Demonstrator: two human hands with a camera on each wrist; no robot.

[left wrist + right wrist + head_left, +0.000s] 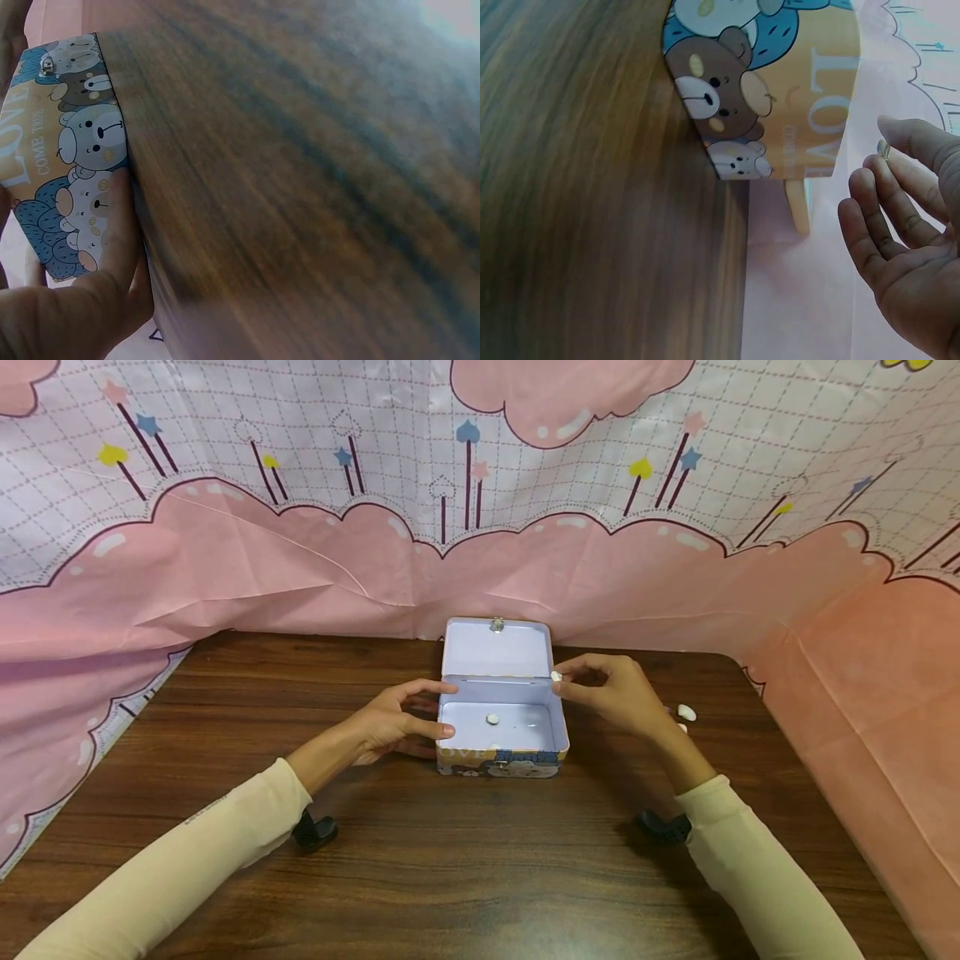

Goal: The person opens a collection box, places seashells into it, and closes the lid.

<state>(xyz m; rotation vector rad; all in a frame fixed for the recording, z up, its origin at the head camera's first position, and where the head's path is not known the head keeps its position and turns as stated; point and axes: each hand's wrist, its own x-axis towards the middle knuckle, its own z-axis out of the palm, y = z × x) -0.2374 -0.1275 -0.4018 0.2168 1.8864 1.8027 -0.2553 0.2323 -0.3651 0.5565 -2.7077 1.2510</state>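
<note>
A tin box [502,763] with cartoon bears and the word LOVE on its front stands with its hinged lid [497,648] raised. My left hand [390,722] holds the box's left end, with thumb and index finger over the rim; the left wrist view shows a lower finger [124,225] along the printed front. Beside the box's right rear corner, my right hand [615,692] pinches a small white seashell [883,149] between thumb and index fingertip. A similar white shell [492,719] lies on the box floor.
More white shells [686,712] lie on the brown wooden table [480,860] to the right, partly hidden by my right wrist. A black strap piece [315,832] shows under each forearm. A pink patterned cloth [337,568] hangs behind the table and at its sides.
</note>
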